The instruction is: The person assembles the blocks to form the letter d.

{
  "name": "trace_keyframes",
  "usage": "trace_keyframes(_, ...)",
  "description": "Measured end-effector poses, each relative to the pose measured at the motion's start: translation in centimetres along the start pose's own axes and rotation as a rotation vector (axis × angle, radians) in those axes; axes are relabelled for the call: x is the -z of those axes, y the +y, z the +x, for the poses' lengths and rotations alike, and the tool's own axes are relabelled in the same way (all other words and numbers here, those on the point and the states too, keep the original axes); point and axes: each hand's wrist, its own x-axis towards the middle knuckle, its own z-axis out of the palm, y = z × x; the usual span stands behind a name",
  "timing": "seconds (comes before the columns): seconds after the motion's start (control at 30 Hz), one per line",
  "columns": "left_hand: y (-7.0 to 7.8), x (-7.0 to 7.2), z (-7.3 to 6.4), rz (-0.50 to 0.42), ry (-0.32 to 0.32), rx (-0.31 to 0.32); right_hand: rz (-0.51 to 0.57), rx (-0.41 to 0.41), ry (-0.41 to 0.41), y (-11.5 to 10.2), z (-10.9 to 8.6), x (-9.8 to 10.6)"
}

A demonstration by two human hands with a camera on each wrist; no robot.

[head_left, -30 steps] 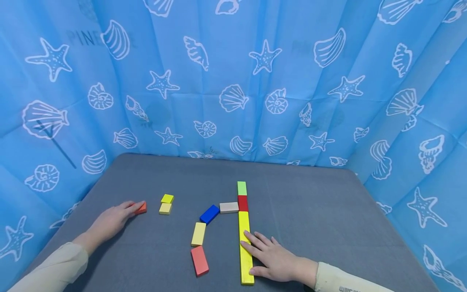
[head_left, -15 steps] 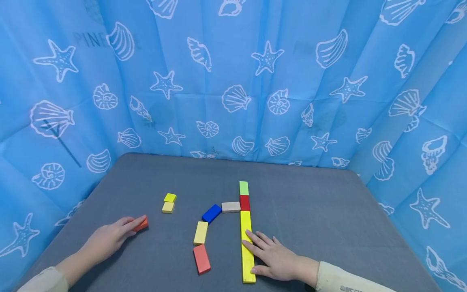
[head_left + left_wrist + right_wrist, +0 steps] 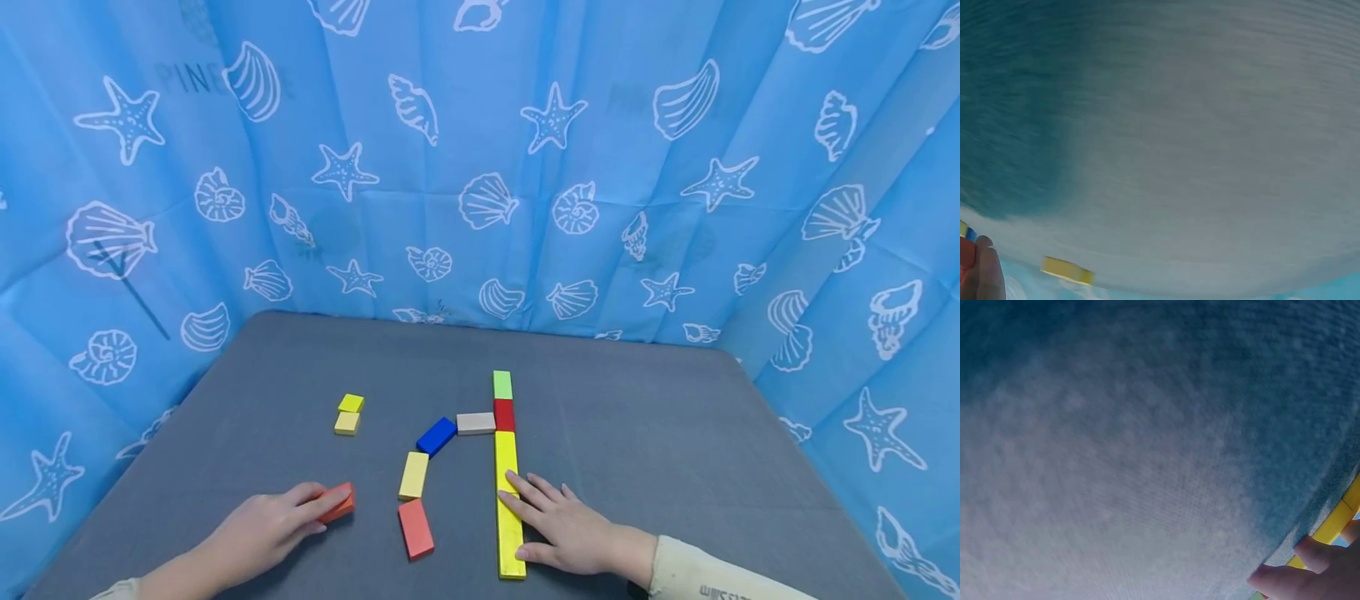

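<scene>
My left hand [image 3: 262,531] pinches an orange-red block [image 3: 339,503] between thumb and fingers, low over the grey table, left of a curve of blocks. That curve is made of a flat red block [image 3: 416,529], a pale yellow block [image 3: 413,476], a blue block [image 3: 437,437] and a beige block [image 3: 476,424]. My right hand [image 3: 566,529] lies with fingers spread on the long yellow blocks [image 3: 510,533] of a straight column. A dark red block [image 3: 504,414] and a light green block [image 3: 502,385] top this column. In the left wrist view, the held block [image 3: 966,255] shows at the lower left corner.
Two small blocks, a bright yellow one [image 3: 351,403] and a pale yellow one [image 3: 347,424], lie together at the left. A blue curtain [image 3: 480,167] with shells and starfish hangs behind the grey table [image 3: 637,417].
My left hand has carried the orange-red block toward me and to the right, closer to the flat red block. The right hand stays on the yellow blocks. The view has shifted slightly.
</scene>
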Motion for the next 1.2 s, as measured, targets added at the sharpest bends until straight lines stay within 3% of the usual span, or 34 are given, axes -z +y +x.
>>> trace_keyframes(0.27, 2.2, -0.8, 1.5, -0.051, -0.003, -0.131, 0.001, 0.008, 0.003, 0.1, 0.0, 0.0)
trace_keyframes(0.43, 4.0, -1.1, 2.6, -0.1, -0.05, -0.211, 0.002, 0.01, -0.001, 0.0, -0.1, 0.1)
trace_keyframes(0.63, 6.1, -1.8, 4.1, -0.084, -0.084, -0.303, -0.001, 0.019, 0.0, -0.2, -0.2, 0.3)
trace_keyframes(0.93, 7.6, -2.8, 4.2, -0.181, -0.14, -0.426, 0.002, -0.003, -0.015, -0.1, 0.0, 0.0)
trace_keyframes(1.0, 7.9, -3.1, 4.2, -0.178, -0.161, -0.415, 0.002, -0.008, -0.016, 0.0, 0.0, 0.0)
trace_keyframes(1.2, 9.2, -3.8, 4.7, -0.149, -0.319, -0.279, -0.004, -0.002, -0.006, 0.0, 0.0, 0.0)
